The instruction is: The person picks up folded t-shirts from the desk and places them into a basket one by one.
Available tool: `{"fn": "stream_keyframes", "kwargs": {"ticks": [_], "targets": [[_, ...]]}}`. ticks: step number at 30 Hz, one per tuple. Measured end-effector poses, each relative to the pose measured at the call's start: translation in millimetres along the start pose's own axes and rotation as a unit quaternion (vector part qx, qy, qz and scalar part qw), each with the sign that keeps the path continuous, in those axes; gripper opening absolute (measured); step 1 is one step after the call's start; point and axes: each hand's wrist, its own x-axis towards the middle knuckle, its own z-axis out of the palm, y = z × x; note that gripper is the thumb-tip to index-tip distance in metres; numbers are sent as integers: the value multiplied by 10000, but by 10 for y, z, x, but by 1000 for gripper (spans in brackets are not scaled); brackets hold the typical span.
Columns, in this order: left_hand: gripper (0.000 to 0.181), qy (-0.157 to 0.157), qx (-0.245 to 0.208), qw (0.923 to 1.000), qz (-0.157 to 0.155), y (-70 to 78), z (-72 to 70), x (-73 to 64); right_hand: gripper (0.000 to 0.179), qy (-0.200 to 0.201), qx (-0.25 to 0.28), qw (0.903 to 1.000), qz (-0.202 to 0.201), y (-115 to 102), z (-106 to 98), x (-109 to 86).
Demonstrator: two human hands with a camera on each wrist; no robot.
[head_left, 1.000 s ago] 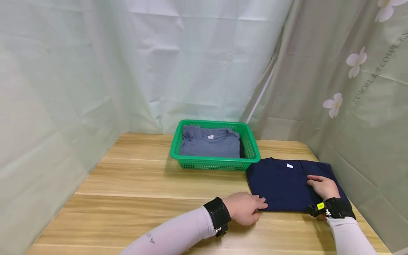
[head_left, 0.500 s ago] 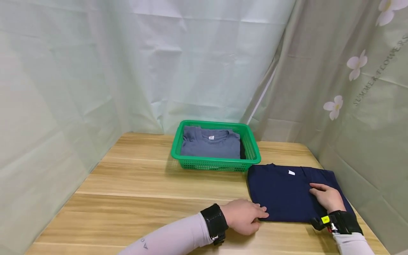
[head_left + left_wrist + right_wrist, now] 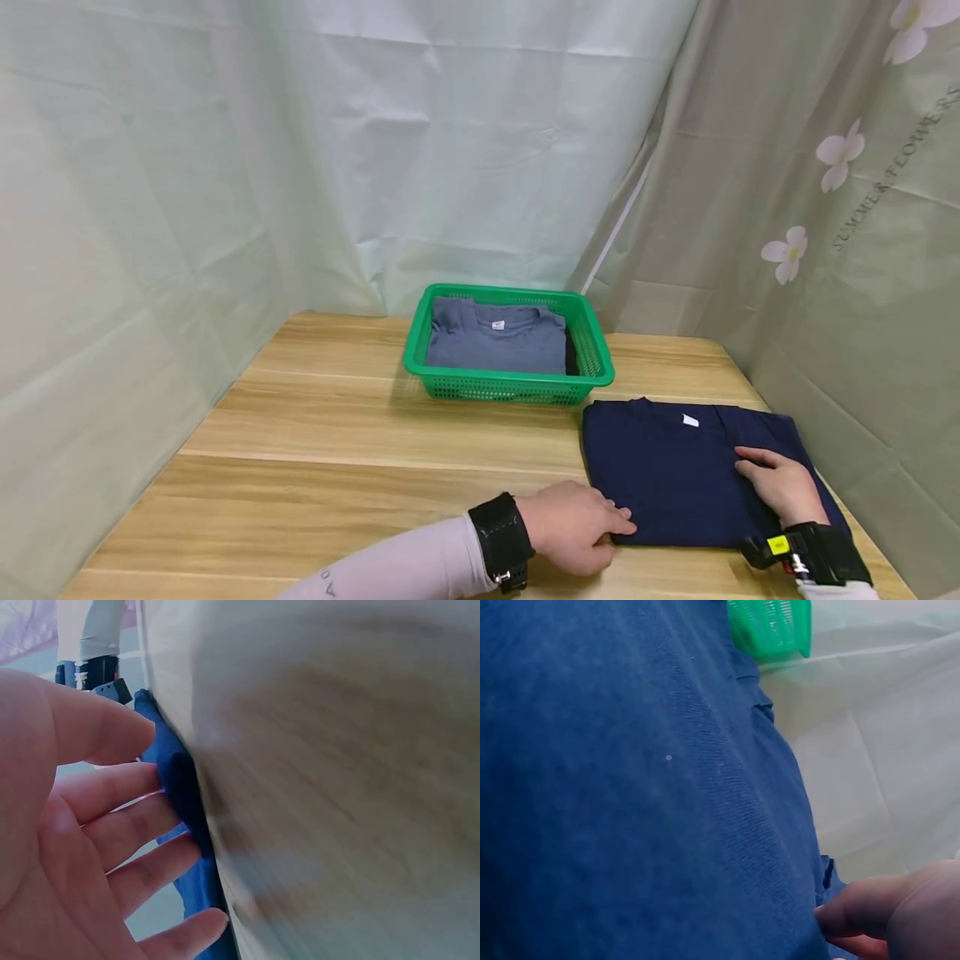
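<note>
A navy T-shirt [image 3: 675,475], folded into a rectangle with a white neck label, lies flat at the table's right side. At its near left corner my left hand [image 3: 573,525] touches the cloth with extended fingers. In the left wrist view those fingers [image 3: 146,885] lie against the shirt's edge [image 3: 184,787], thumb apart. On the shirt's right part rests my right hand [image 3: 783,487], fingertips on the fabric. The right wrist view shows part of that hand [image 3: 900,911] at the lower right, beside broad blue cloth [image 3: 630,787]; its other fingers are mostly hidden.
A green plastic basket [image 3: 510,377] stands at the back middle of the wooden table [image 3: 337,433]. Inside lies a folded grey-blue T-shirt [image 3: 495,346], with something black [image 3: 572,354] beside it. Pale curtains [image 3: 465,150] hang behind and along both sides.
The navy T-shirt has slid toward the person, away from the basket, leaving a small gap. Both hands have moved nearer along with it, keeping their places on the cloth.
</note>
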Motion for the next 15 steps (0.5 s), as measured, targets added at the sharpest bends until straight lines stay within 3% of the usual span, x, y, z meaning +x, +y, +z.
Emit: {"fn": "stream_keyframes", "kwargs": {"ticks": [5, 9, 12, 13, 15], "targets": [[42, -9, -452, 9990, -19, -10, -4, 8, 51, -265, 24, 9996, -64, 19, -59, -27], [37, 594, -1274, 9899, -172, -62, -20, 50, 54, -335, 94, 9986, -400, 32, -201, -7], [38, 1225, -2076, 9675, -769, -107, -33, 95, 54, -126, -182, 9990, -384, 47, -363, 28], [39, 1410, -2349, 9555, -1095, -118, -41, 113, 54, -71, -341, 9989, -324, 59, -420, 42], [45, 1700, -2853, 9242, -1885, -135, -62, 162, 58, -53, -849, 9963, -124, 86, -537, 81]]}}
